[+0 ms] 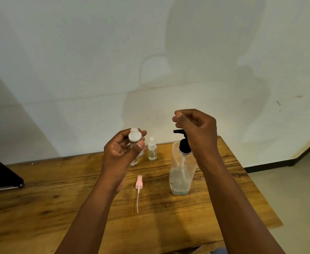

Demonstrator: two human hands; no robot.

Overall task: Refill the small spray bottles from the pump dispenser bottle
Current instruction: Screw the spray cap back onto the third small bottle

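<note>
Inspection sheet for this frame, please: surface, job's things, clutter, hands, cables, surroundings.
Surface: wooden table, bare grain.
Job's things: open small bottle held up; pink spray head lying on the table; capped second spray bottle upright behind it; pump bottle upright, nearly empty.
Clutter: dark object at the table's left edge.
Hands: left hand grips the small bottle; right hand curled above the pump.
Cables: nothing seen.
Surroundings: white wall, shadows.

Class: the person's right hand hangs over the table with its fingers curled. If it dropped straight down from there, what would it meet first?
Most likely the black pump head of the pump dispenser bottle, which shows just under the right hand. Depth is unclear from this single view.
</note>
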